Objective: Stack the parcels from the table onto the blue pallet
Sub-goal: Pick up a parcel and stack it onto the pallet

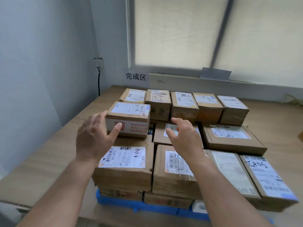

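Several brown cardboard parcels with white labels are stacked on the blue pallet, which shows only along its front edge. One small parcel with red print on its side sits on top at the left of the stack. My left hand is open at that parcel's left side, its fingertips at the top left corner and its thumb against the front face. My right hand hovers open to the right of it, above a flat parcel, holding nothing.
The pallet lies on a wooden surface in a corner. A grey wall is on the left, with a black cable hanging down it. A blinded window and its sill lie behind the stack. A back row of parcels stands higher.
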`<state>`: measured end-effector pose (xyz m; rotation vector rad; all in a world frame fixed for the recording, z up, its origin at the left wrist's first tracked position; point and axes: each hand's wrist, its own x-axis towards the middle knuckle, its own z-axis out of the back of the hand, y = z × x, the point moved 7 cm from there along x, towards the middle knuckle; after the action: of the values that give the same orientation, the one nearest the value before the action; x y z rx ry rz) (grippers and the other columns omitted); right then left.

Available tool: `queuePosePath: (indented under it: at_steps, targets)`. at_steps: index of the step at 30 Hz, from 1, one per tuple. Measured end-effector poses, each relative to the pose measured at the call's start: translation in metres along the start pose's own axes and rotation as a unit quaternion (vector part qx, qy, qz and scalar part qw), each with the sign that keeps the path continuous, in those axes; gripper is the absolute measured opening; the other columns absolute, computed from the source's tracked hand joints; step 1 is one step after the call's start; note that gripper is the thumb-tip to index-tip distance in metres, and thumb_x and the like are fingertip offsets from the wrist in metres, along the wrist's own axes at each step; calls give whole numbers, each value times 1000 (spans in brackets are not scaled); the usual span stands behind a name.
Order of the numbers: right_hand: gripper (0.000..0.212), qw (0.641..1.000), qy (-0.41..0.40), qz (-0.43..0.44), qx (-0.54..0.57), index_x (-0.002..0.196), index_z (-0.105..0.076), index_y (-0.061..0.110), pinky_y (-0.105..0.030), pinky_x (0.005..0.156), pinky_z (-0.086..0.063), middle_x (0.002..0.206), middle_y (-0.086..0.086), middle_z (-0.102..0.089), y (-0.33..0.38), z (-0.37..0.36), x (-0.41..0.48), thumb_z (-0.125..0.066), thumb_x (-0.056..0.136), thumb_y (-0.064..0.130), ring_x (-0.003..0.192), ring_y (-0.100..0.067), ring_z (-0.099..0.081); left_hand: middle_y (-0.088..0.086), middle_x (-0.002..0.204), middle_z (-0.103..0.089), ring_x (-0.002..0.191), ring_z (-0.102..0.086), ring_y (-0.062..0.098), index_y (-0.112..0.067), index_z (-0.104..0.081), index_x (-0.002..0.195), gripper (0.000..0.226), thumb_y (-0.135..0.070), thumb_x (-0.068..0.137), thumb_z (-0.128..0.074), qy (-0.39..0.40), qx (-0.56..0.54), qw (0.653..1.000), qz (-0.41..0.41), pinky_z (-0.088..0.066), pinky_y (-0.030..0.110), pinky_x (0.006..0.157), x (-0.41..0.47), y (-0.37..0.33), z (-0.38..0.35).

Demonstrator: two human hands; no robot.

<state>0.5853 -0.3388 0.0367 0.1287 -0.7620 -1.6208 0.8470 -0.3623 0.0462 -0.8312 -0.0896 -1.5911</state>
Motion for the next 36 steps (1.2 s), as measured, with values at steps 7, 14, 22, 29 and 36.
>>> queuePosePath:
  at_steps: [7, 14, 22, 29, 36]
  targets:
    - [43, 999, -44, -2, -29, 138, -49, 25, -23, 86, -44, 134, 3, -53, -50, 52, -52, -53, 96, 33, 115, -15, -55, 3, 106, -67, 97, -61, 21, -16, -67, 107, 55, -57, 85, -39, 29, -31, 998, -36, -48, 35, 79, -73, -89, -23]
    - [42, 993, -96, -24, -60, 134, -54, 24, -25, 85, -45, 131, -2, -56, -122, 125, -96, -58, 92, 31, 115, -19, -55, 4, 125, -62, 118, -55, 21, -18, -65, 118, 68, -66, 83, -32, 99, -14, 986, -131, -43, 39, 95, -110, -209, -62]
    - [42, 973, -141, -113, -140, 126, -61, 22, -33, 85, -48, 117, -8, -64, -228, 215, -156, -66, 86, 30, 105, -24, -59, 3, 142, -48, 132, -42, 20, -22, -51, 135, 62, -59, 86, -53, 152, -62, 960, -225, -33, 39, 108, -172, -362, -107]
    - [51, 947, -164, -206, -182, 142, -45, 25, -32, 99, -38, 138, -6, -51, -302, 276, -205, -55, 93, 35, 126, -21, -46, -2, 146, -42, 134, -36, 18, -24, -37, 144, 68, -58, 88, -51, 211, -140, 922, -292, -31, 32, 108, -216, -460, -137]
    - [53, 921, -173, -292, -191, 145, -41, 25, -33, 105, -31, 143, -5, -45, -371, 310, -241, -51, 94, 36, 131, -20, -39, -5, 153, -30, 140, -25, 16, -28, -25, 149, 70, -61, 90, -41, 270, -146, 885, -349, -21, 33, 114, -251, -533, -180]
